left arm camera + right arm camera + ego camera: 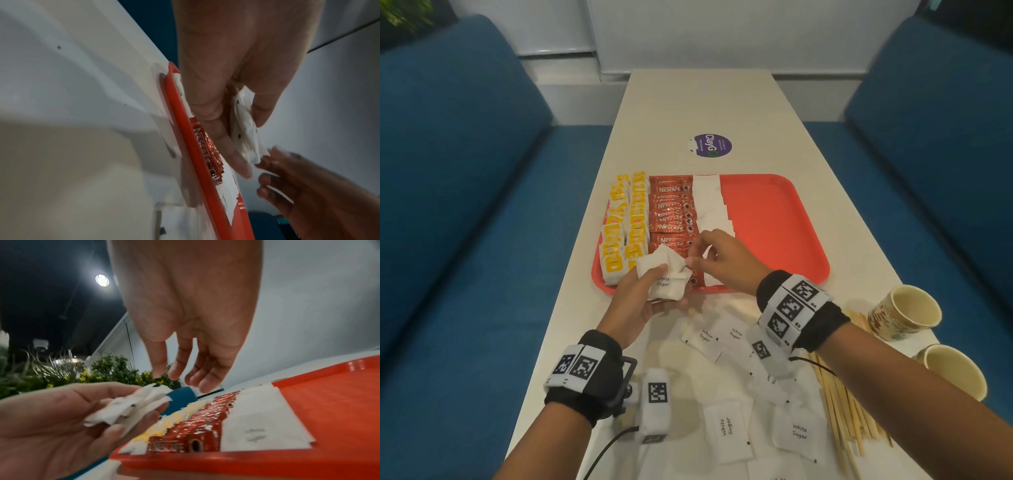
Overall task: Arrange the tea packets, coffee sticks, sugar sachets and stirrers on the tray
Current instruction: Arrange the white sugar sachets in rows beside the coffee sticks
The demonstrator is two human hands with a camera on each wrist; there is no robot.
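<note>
Left hand point(643, 294) grips a fanned wad of white paper sugar sachets point(664, 274) over the red plastic tray's point(784, 219) near edge, right hand point(722, 260) fingers loose beside it; sachets look light, limp and slippery, so pinch one corner.

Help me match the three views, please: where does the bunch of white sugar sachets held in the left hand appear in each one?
Head: the bunch of sugar sachets sits just left of centre, gripped by the left hand over the near rim of the red tray.
Left wrist: right of centre, crumpled between the fingers.
Right wrist: lower left, fanned in the palm.
Shared landmark: the Nescafe coffee sticks on the tray, visible in all three.
</note>
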